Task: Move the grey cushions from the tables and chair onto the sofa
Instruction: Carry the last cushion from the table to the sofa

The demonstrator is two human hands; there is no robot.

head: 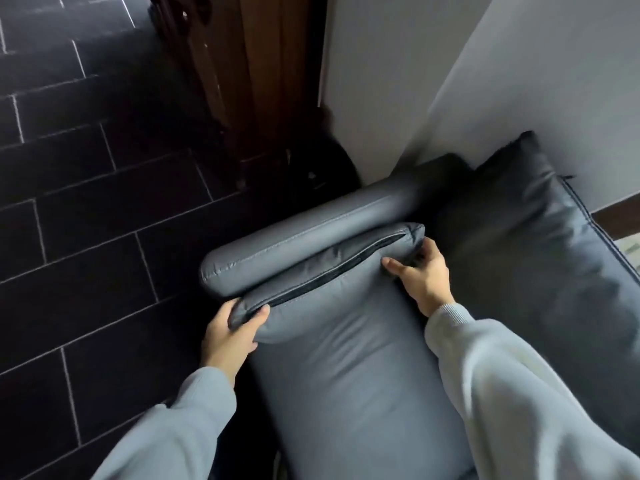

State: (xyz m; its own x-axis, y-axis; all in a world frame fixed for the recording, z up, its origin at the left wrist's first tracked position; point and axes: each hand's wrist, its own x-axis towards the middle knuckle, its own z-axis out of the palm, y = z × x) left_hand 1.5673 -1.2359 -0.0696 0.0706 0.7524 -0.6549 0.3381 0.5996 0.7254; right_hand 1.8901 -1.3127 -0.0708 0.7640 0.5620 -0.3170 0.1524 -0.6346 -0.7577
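Note:
A grey cushion [346, 358] with a dark zipper along its far edge rests against the sofa's padded grey armrest [294, 237]. My left hand [230, 336] grips the cushion's near-left corner. My right hand [420, 273] holds its far-right corner, thumb on top. A second, darker grey cushion [540, 244] leans against the sofa back by the wall, to the right of my right arm. The sofa seat is mostly hidden under the cushions and my sleeves.
Dark tiled floor [86, 220] stretches to the left of the sofa. A brown wooden door or cabinet [256, 71] stands behind the armrest, with a dark object at its foot. A white wall [485, 64] runs behind the sofa.

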